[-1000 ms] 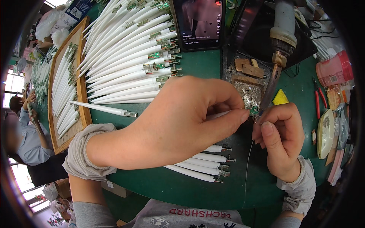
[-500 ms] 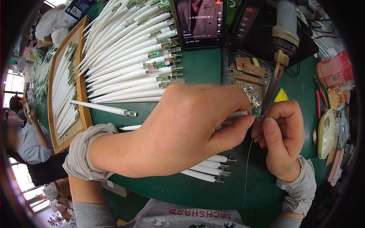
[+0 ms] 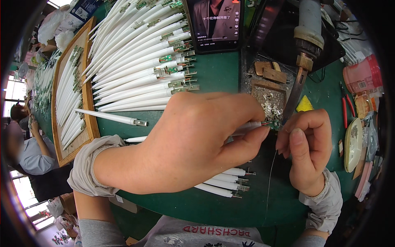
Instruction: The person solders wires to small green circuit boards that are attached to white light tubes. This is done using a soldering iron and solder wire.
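My left hand (image 3: 193,142) pinches a white tapered tube (image 3: 247,126) between thumb and forefinger. A small green circuit board with fine wires (image 3: 270,122) sticks out of the tube's right end. Just right of the board is the tip of a fixed soldering iron (image 3: 304,61), which slants down from above; touching or apart, I cannot tell. My right hand (image 3: 307,148) is closed with curled fingers on a thin solder wire (image 3: 269,185) that hangs toward the table's near edge. The wire's upper end is hidden by the fingers.
Many white tubes with boards (image 3: 140,61) lie fanned out at the left, and several more (image 3: 224,183) lie below my left hand. A wooden-framed tray (image 3: 95,123), a phone (image 3: 216,29), a solder-scrap box (image 3: 267,88), a yellow sponge (image 3: 304,103) and red-handled pliers (image 3: 345,111) surround the work.
My left hand has shifted slightly left with the tube, drawing the board a little away from the iron's tip. My right hand has moved slightly right with the solder wire.
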`<state>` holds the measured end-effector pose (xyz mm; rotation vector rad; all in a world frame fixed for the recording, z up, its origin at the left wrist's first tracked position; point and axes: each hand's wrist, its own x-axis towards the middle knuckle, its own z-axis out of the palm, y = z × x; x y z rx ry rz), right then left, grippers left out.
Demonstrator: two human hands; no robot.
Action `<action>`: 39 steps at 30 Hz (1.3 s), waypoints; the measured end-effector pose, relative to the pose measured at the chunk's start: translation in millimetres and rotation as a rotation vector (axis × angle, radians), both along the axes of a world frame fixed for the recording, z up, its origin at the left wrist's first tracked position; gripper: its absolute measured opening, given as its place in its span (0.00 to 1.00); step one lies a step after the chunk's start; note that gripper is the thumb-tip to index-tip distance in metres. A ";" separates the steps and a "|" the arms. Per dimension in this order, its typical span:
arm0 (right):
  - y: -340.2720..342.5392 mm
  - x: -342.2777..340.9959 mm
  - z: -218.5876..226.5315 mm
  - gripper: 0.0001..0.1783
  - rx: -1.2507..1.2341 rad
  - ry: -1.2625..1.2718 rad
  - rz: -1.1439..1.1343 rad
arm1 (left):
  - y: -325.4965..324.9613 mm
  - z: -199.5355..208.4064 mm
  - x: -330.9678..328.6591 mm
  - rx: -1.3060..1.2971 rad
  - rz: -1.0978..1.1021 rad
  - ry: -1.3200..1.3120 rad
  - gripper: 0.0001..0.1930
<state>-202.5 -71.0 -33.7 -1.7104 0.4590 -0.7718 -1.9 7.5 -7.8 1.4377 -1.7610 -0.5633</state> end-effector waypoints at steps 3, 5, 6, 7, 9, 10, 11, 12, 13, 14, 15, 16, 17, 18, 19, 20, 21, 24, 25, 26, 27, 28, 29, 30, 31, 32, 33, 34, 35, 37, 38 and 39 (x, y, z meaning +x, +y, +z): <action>-1.2 -0.2 -2.6 0.06 -0.001 -0.001 -0.003 | -0.5 -3.7 -0.3 -0.014 0.002 -0.015 0.07; -2.1 -0.2 -5.9 0.06 0.005 -0.002 -0.005 | 0.2 -4.1 -0.7 -0.051 -0.005 -0.029 0.08; -2.9 -0.5 -8.9 0.06 0.000 -0.001 -0.010 | 2.1 -2.4 -1.1 -0.053 -0.004 -0.069 0.08; -3.3 -0.6 -11.2 0.06 -0.005 0.000 -0.014 | 3.8 -1.4 -1.8 -0.055 -0.002 -0.110 0.08; -2.8 -0.1 -12.7 0.06 -0.002 0.004 -0.015 | 5.9 -1.1 -3.8 -0.081 -0.006 -0.151 0.09; -2.5 0.3 -13.3 0.06 0.002 0.009 -0.015 | 6.7 -1.1 -4.6 -0.106 -0.009 -0.192 0.10; -2.8 0.0 -14.0 0.06 0.002 0.009 -0.017 | 6.0 -3.1 -5.5 -0.106 -0.011 -0.192 0.10; -3.1 -0.2 -14.8 0.06 -0.016 0.017 -0.022 | 5.4 -7.1 -6.2 -0.177 -0.015 -0.209 0.11; -3.3 -0.3 -15.6 0.06 -0.034 0.024 -0.027 | 5.2 -11.1 -6.7 -0.247 -0.019 -0.225 0.11; -3.1 -0.1 -16.3 0.06 -0.036 0.024 -0.027 | 6.3 -14.2 -7.4 -0.248 -0.019 -0.226 0.11; -2.8 0.1 -17.1 0.06 -0.033 0.020 -0.031 | 8.0 -17.3 -8.3 -0.273 -0.027 -0.216 0.12; -2.6 0.2 -17.8 0.07 -0.030 0.016 -0.034 | 9.6 -19.4 -9.2 -0.298 -0.035 -0.206 0.13; -2.6 0.4 -18.1 0.07 -0.030 0.014 -0.034 | 11.4 -20.3 -9.5 -0.298 -0.034 -0.207 0.13; -2.7 0.4 -18.5 0.07 -0.026 0.015 -0.033 | 13.5 -20.7 -9.6 -0.305 -0.050 -0.211 0.13; -2.5 0.5 -18.8 0.07 -0.022 0.016 -0.032 | 15.6 -20.6 -9.7 -0.313 -0.067 -0.215 0.13; -2.5 0.3 -19.4 0.07 -0.023 0.017 -0.033 | 17.5 -20.4 -10.2 -0.313 -0.068 -0.213 0.13; -2.4 0.1 -20.0 0.07 -0.007 0.014 -0.034 | 19.6 -20.1 -10.7 -0.283 -0.083 -0.233 0.13; -2.2 0.2 -19.8 0.07 0.011 0.002 -0.035 | 27.2 -20.8 -12.8 -0.246 -0.114 -0.272 0.13; -2.2 0.3 -19.5 0.07 0.013 -0.005 -0.036 | 29.4 -21.7 -13.4 -0.240 -0.131 -0.291 0.12; -2.4 0.4 -19.6 0.07 0.015 -0.006 -0.035 | 31.1 -22.9 -13.6 -0.238 -0.131 -0.292 0.12; -2.6 0.4 -19.6 0.07 0.005 0.003 -0.035 | 32.5 -24.2 -13.7 -0.257 -0.130 -0.304 0.12; -2.8 0.4 -19.5 0.07 -0.004 0.013 -0.034 | 33.3 -25.8 -13.7 -0.275 -0.130 -0.316 0.11; -2.5 0.6 -18.8 0.07 -0.004 0.013 -0.036 | 33.3 -27.8 -13.7 -0.275 -0.131 -0.315 0.11; -2.1 1.2 -18.0 0.06 -0.008 0.013 -0.040 | 33.1 -30.1 -13.7 -0.298 -0.148 -0.332 0.12; -1.8 1.6 -17.5 0.06 -0.013 0.013 -0.043 | 33.0 -31.6 -13.8 -0.321 -0.165 -0.350 0.13; -2.0 1.4 -17.7 0.06 -0.012 0.014 -0.044 | 34.1 -32.3 -14.4 -0.320 -0.166 -0.349 0.13; -2.3 1.3 -17.9 0.06 -0.012 0.017 -0.043 | 36.0 -32.8 -15.0 -0.275 -0.186 -0.353 0.13; -2.5 1.3 -18.1 0.06 -0.013 0.019 -0.042 | 37.5 -33.3 -15.1 -0.229 -0.206 -0.358 0.14; -2.5 1.4 -18.3 0.06 -0.012 0.020 -0.043 | 38.2 -34.1 -14.3 -0.228 -0.207 -0.357 0.14; -2.2 2.0 -18.6 0.05 -0.020 0.018 -0.050 | 39.9 -35.0 -11.9 -0.212 -0.227 -0.358 0.15; -2.1 1.9 -18.7 0.05 -0.019 0.017 -0.050 | 40.6 -33.5 -11.3 -0.211 -0.228 -0.359 0.15; -2.0 1.7 -18.7 0.05 -0.024 0.017 -0.049 | 41.4 -30.2 -10.6 -0.191 -0.218 -0.336 0.15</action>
